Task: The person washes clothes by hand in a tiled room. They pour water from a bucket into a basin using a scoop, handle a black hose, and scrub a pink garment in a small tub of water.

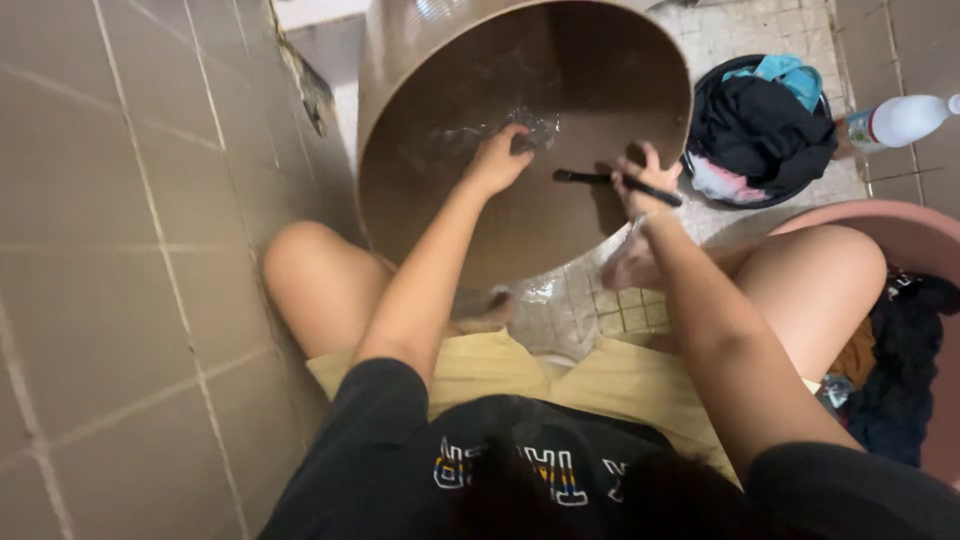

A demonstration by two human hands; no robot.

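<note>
Left hand: I am seeing my left hand [497, 158] reaching deep into the tilted brown tub [600, 245], fingers curled and pressing on something wet and shiny [535, 128] against the tub's inner wall; I cannot tell what that thing is, nor whether the hand is truly gripping it or only pushing on it.
Tub: it is lying tipped on the tiled floor [590, 300] between my knees, its mouth facing me, its rim resting toward the floor's near side.
Brush handle: a slim black handle [612, 181] is lying nearly level across the tub's mouth, its long axis running left to right, slightly dropping to the right.
Right hand: my right hand [640, 178] is clenching around that handle near its right end, so the free end is pointing left, toward the left hand.
Key relation: the handle's free tip is sitting just right of and a little below the left hand, near but apart; the right hand is the nearer one to it.
Right side of the floor: a dark basin of clothes [762, 130], a white bottle [900, 120], and a pink tub [910, 235] at the right edge.
</note>
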